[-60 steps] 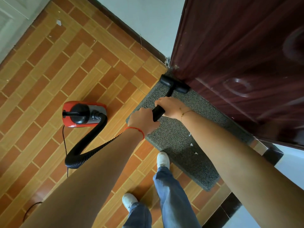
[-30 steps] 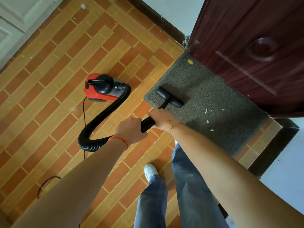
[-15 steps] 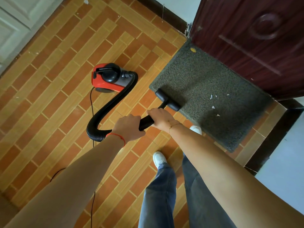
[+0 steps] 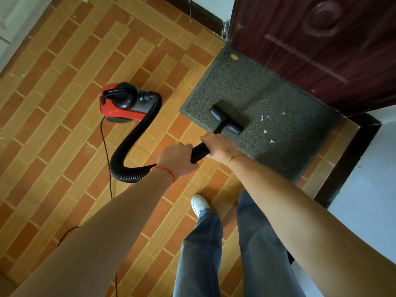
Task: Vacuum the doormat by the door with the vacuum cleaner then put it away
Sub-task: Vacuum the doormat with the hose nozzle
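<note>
A grey doormat (image 4: pixel 246 82) lies on the tiled floor against a dark red door (image 4: pixel 321 46). The black floor nozzle (image 4: pixel 227 120) of the vacuum rests on the mat's near left part. My right hand (image 4: pixel 218 144) grips the black tube just behind the nozzle. My left hand (image 4: pixel 176 159) grips the ribbed black hose (image 4: pixel 132 144) a little further back. The hose curves to the red canister vacuum cleaner (image 4: pixel 124 102) standing on the floor left of the mat. Small white scraps (image 4: pixel 266 130) and a yellow bit (image 4: pixel 234 57) lie on the mat.
A black power cord (image 4: pixel 107 159) trails from the canister toward me across the brick-pattern tiles. My legs in jeans and a white shoe (image 4: pixel 199 203) stand near the mat's front edge. A white wall (image 4: pixel 368 172) with dark skirting is at right, a pale door at far left.
The nozzle was drawn back from the door's foot to the mat's near edge, then pushed forward onto the mat again. Both hands kept their grip. The view shifted right.
</note>
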{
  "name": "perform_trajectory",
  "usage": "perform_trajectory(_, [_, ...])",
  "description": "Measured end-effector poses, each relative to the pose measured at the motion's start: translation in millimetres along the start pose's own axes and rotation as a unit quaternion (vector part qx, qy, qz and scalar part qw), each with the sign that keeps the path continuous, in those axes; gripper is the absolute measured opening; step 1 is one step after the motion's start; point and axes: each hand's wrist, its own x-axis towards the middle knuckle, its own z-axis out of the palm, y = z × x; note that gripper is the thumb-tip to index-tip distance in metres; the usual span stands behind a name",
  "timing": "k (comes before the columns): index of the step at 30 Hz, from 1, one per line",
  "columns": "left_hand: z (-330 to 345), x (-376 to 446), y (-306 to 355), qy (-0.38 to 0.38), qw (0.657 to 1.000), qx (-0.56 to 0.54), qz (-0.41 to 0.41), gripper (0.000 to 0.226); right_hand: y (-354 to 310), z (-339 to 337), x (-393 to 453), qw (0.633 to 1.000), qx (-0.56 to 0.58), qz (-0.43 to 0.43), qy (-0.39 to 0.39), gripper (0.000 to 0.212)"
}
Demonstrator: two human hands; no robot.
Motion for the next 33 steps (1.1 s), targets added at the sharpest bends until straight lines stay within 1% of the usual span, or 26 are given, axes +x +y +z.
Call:
perform_trajectory(6, [-16,37,55,-0.002,1.000,0.006,0.011,0.020,64,-19,-9,1.000,0.012,0.012,0.025,0.007])
perform_trajectory(8, [-24,51,75,-0.006,1.000,0.010,0.014,0.021,88,-26,-12,0.999,0.015,0.018,0.022,0.008])
perform_trajectory(11, [-33,73,105,-0.009,1.000,0.006,0.013,0.021,124,-38,-14,0.999,0.015,0.022,0.019,0.003])
perform_trajectory(15, [-47,103,146,0.004,1.000,-0.009,0.008,0.020,171,-58,-17,0.999,0.012,0.033,0.003,0.005])
perform_trajectory(18, [-59,126,175,0.013,1.000,-0.024,0.004,0.016,207,-74,-19,0.999,0.016,0.032,0.008,0.005])
perform_trajectory(22, [-74,155,209,0.016,0.999,-0.044,0.007,0.017,250,-95,-23,0.999,0.030,0.033,0.018,0.005])
perform_trajectory(24, [-80,168,224,0.015,0.999,-0.045,0.008,0.018,268,-104,-23,0.999,0.026,0.033,0.020,0.004])
perform_trajectory(28, [-90,190,248,0.023,0.998,-0.053,0.006,0.018,300,-119,-20,0.999,0.026,0.041,0.014,0.013])
perform_trajectory(33, [-104,210,268,0.034,0.998,-0.048,0.012,0.020,327,-136,-15,0.999,0.021,0.047,0.017,0.013])
